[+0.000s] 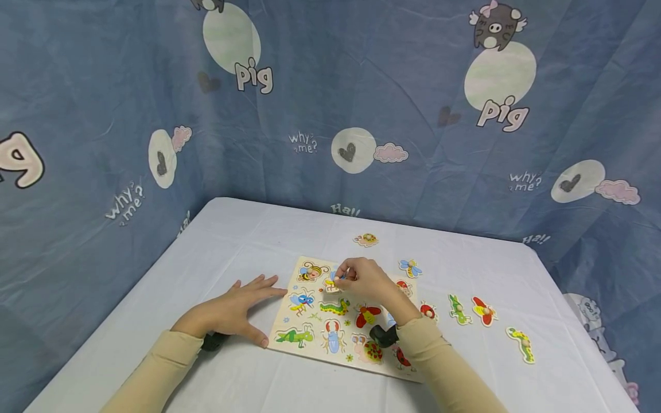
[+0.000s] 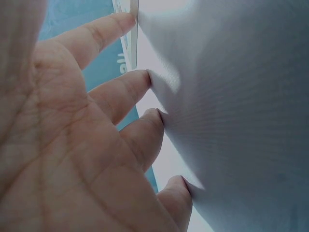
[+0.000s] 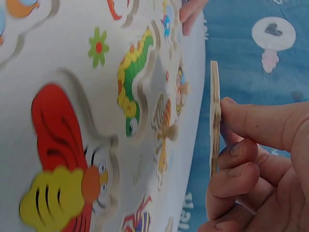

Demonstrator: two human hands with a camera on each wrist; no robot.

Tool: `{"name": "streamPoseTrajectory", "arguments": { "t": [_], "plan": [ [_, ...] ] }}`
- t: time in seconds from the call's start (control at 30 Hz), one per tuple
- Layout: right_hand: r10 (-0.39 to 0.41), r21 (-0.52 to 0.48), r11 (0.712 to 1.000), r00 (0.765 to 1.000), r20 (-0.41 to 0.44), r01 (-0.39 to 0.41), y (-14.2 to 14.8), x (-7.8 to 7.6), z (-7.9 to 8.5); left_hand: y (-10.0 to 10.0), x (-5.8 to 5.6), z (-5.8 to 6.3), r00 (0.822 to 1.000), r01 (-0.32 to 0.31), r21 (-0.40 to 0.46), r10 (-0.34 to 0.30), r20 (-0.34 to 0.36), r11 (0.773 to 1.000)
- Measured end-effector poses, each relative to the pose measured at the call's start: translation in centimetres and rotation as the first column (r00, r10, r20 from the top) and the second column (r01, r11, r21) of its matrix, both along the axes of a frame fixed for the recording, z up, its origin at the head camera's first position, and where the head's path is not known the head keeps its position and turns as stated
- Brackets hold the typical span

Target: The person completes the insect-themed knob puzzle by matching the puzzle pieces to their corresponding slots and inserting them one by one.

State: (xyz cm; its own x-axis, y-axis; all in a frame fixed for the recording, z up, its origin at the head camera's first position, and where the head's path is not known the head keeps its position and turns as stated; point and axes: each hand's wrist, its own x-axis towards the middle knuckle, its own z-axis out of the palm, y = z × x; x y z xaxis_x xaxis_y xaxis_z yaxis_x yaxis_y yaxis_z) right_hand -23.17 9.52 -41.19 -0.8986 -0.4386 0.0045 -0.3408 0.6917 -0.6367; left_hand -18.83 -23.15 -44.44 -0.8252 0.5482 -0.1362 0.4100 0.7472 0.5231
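Observation:
A wooden insect puzzle board (image 1: 315, 312) lies on the white-covered table. My right hand (image 1: 364, 281) is over its back part, pinching a thin wooden puzzle piece (image 3: 215, 116) between thumb and fingers. In the right wrist view that piece is edge-on, its picture hidden. Close by on the board are a knobbed yellow-and-orange insect piece (image 3: 164, 135) and, at the back left corner, a bee piece (image 1: 311, 272). My left hand (image 1: 234, 310) lies spread at the board's left side. Its thumb is at the front left corner and its index fingertip at the left edge (image 2: 134, 38).
Loose pieces lie behind and right of the board: a snail (image 1: 366, 240), a blue-winged insect (image 1: 410, 268), a ladybug (image 1: 428, 311), a grasshopper (image 1: 459, 310), a red-winged bug (image 1: 484, 311) and a caterpillar (image 1: 523, 344). A blue printed curtain (image 1: 289, 183) hangs behind the table.

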Motion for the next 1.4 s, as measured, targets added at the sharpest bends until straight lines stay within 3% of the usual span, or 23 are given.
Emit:
{"name": "streamPoseTrajectory", "arguments": {
  "t": [0.43, 0.63, 1.0, 1.4],
  "plan": [
    [0.063, -0.005, 0.998, 0.996, 0.058, -0.063, -2.9, 0.1, -0.7, 0.0, 0.0, 0.3, 1.0, 0.004, -0.005, -0.004, 0.008, 1.0],
    [0.071, 0.05, 0.996, 0.995, 0.066, -0.074, -4.2, 0.1, -1.2, 0.0, 0.0, 0.4, 1.0, 0.007, -0.003, -0.007, 0.013, 1.0],
    [0.113, 0.093, 0.989, 0.992, 0.048, -0.117, -5.6, 0.4, -1.6, -0.1, -0.2, 0.4, 1.0, 0.018, -0.011, -0.018, 0.007, 1.0],
    [0.106, 0.12, 0.987, 0.994, 0.013, -0.107, -6.4, 0.5, -1.7, -0.3, -0.5, 0.2, 1.0, 0.02, -0.015, -0.02, 0.004, 1.0]
  ]
}}
